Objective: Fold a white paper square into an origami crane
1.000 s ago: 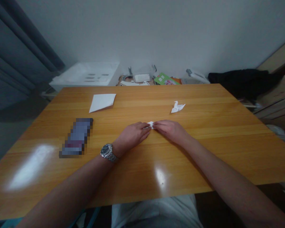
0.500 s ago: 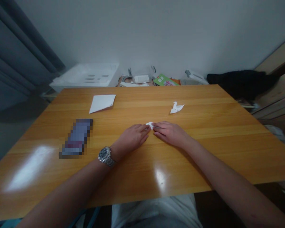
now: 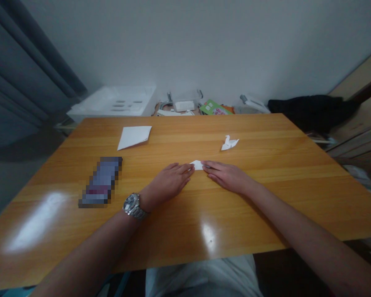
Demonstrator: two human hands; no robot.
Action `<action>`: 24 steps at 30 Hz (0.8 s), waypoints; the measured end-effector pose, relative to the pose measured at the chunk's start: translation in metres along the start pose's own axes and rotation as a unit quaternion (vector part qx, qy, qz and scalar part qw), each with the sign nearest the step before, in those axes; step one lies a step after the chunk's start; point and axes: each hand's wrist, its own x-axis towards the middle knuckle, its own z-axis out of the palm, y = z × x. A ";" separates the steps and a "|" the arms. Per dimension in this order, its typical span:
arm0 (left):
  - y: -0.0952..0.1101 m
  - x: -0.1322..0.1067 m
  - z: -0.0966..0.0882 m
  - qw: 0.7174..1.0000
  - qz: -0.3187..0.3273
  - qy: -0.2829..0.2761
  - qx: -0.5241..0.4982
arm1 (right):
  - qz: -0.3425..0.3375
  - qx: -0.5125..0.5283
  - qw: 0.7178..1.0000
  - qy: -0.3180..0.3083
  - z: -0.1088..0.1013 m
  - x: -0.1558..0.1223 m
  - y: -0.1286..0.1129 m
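Note:
A small folded piece of white paper lies on the wooden table between my hands. Fingertips of my left hand rest on its left end, the fingers stretched out and nearly flat. My right hand lies likewise over the right end, with its thumb below and apart from the paper. Both hands are open, palms down, and their fingertips cover the paper's two ends. Beyond my right hand stands a white paper bird with a raised neck. A silver watch is on my left wrist.
Toward the back left lies a folded white sheet. A phone, blurred by pixels, is left of my left hand. Behind the wooden table are a white foam tray, a green booklet and a dark cloth.
My hands have drawn slightly apart, the fingertips sliding outward along the folded paper, so more of its middle shows. The whole view has shifted a little.

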 end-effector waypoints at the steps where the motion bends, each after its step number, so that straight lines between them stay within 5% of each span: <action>1: -0.002 -0.001 0.000 1.000 0.001 0.000 -0.005 | 0.004 0.000 1.000 0.002 0.001 -0.002 0.002; 17: -0.008 0.004 -0.001 0.998 -0.017 0.014 -0.060 | 0.018 -0.069 0.997 0.003 -0.010 0.022 -0.010; 24: -0.013 0.012 0.002 0.996 -0.017 0.038 -0.084 | 0.044 -0.025 0.997 0.056 0.002 0.019 -0.006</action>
